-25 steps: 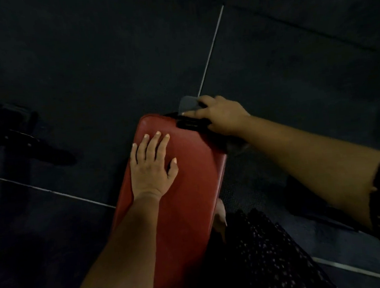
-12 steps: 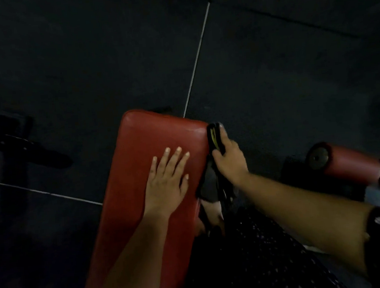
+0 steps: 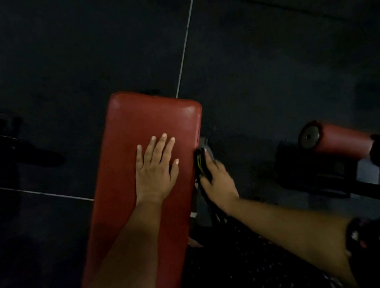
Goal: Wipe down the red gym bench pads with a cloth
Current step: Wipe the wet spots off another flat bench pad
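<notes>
My left hand lies flat, fingers straight, on top of the long red pad, steadying it. My right hand grips the dark cloth and presses it against the pad's right side edge, about midway along. I judge I'm mid-task: the dim light hides whether the top is clean, and the red roller pad to the right looks still to do.

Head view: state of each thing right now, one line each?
red bench pad: left hand on its top, cloth at its right edge.
cloth: bunched, gripped, against the pad's right side.
left hand: flat on the pad, fingers straight.
right hand: grips the cloth.
red roller pad: off to the right, untouched.
</notes>
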{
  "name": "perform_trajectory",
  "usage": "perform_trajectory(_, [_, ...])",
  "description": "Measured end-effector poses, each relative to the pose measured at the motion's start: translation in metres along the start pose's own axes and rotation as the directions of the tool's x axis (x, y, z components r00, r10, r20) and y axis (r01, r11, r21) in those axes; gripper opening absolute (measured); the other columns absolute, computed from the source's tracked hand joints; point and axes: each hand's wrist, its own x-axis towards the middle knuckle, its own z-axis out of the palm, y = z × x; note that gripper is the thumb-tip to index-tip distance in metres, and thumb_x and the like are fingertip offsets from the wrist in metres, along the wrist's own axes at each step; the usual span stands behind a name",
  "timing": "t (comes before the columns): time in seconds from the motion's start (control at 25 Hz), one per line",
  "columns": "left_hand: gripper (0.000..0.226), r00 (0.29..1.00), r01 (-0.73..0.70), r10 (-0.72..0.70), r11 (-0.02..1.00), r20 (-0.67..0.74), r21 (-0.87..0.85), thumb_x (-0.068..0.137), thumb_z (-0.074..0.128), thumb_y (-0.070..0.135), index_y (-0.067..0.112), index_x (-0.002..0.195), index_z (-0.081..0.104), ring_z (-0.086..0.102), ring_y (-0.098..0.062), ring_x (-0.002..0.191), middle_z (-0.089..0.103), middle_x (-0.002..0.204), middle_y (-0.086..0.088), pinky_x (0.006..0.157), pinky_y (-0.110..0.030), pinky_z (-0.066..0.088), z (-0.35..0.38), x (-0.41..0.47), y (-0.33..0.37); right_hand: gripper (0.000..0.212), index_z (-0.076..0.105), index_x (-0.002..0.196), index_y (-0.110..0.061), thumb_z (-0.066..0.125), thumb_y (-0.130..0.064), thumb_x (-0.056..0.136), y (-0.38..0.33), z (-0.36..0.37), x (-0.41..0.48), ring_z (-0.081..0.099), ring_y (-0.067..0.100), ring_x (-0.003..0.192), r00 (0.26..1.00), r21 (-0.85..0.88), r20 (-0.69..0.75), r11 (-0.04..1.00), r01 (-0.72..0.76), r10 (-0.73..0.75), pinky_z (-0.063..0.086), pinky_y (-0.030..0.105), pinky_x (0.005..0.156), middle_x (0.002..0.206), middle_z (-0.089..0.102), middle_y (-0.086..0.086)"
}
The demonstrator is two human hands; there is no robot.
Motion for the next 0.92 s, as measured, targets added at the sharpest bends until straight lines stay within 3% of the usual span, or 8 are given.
perform_trajectory(0.08, [0.055,1.0,-0.021,0.021,1.0,0.022,-0.004,0.096,0.035,0.04,0.023,0.149,0.035,0.025,-0.022,0.145,0.038,0.153,-0.002,0.12,-0.047,0.007,0.004,-0.027,-0.002,0.074,0.005,0.153,-0.038,0.049,-0.024,0.096,-0.012,-0.009,0.032,0.046,0.032,0.126,0.993,0.012,-0.114,0.999,-0.041,0.042,0.043,0.038,0.102,0.151,0.03,0.012])
perform_trajectory(0.24, [0.055,0.998,-0.065,0.066,0.998,-0.016,0.008,0.097,0.036,0.038,0.023,0.149,0.031,0.028,-0.024,0.144,0.032,0.154,-0.002,0.119,-0.05,0.018,0.01,-0.076,-0.002,0.072,0.005,0.152,-0.042,0.047,-0.025,0.096,-0.023,-0.012,0.041,0.04,0.036,0.13,0.983,-0.004,-0.183,0.999,-0.034,0.033,0.043,0.043,0.102,0.154,0.024,0.015])
perform_trajectory(0.36, [0.054,0.997,-0.05,0.05,0.999,-0.051,-0.001,0.097,0.038,0.037,0.024,0.15,0.03,0.029,-0.024,0.142,0.03,0.153,-0.003,0.118,-0.05,0.02,0.01,-0.092,-0.006,0.079,-0.007,0.147,-0.051,0.047,-0.024,0.095,-0.007,0.032,-0.021,0.036,0.037,0.132,0.988,-0.052,-0.152,0.998,-0.041,0.033,0.042,0.045,0.104,0.156,0.02,0.014])
perform_trajectory(0.48, [0.055,0.997,-0.051,0.052,0.999,0.06,-0.005,0.098,0.034,0.04,0.022,0.149,0.035,0.026,-0.023,0.145,0.036,0.154,-0.003,0.118,-0.048,0.019,0.008,-0.108,-0.006,0.086,-0.022,0.137,-0.051,0.048,-0.025,0.095,0.011,0.075,-0.083,0.031,0.037,0.136,0.998,-0.071,-0.063,0.997,-0.03,0.026,0.037,0.047,0.108,0.155,0.02,0.014])
perform_trajectory(0.72, [0.058,0.996,-0.063,0.06,0.997,0.072,0.035,0.097,0.033,0.038,0.022,0.152,0.028,0.022,-0.024,0.146,0.024,0.158,-0.007,0.119,-0.045,0.017,0.0,-0.153,-0.007,0.071,-0.001,0.153,-0.038,0.044,-0.027,0.099,0.002,0.032,-0.03,0.046,0.035,0.125,0.995,-0.075,-0.085,0.996,-0.057,0.051,0.044,0.039,0.1,0.152,0.028,0.014])
perform_trajectory(0.92, [0.056,0.986,-0.049,0.04,0.997,0.161,0.051,0.098,0.029,0.038,0.022,0.151,0.031,0.022,-0.022,0.147,0.029,0.158,-0.004,0.119,-0.047,0.018,0.003,-0.197,-0.01,0.076,-0.004,0.153,-0.038,0.046,-0.027,0.097,-0.001,0.061,-0.075,0.043,0.037,0.125,0.994,-0.137,-0.089,0.988,-0.067,0.055,0.044,0.044,0.1,0.151,0.024,0.016])
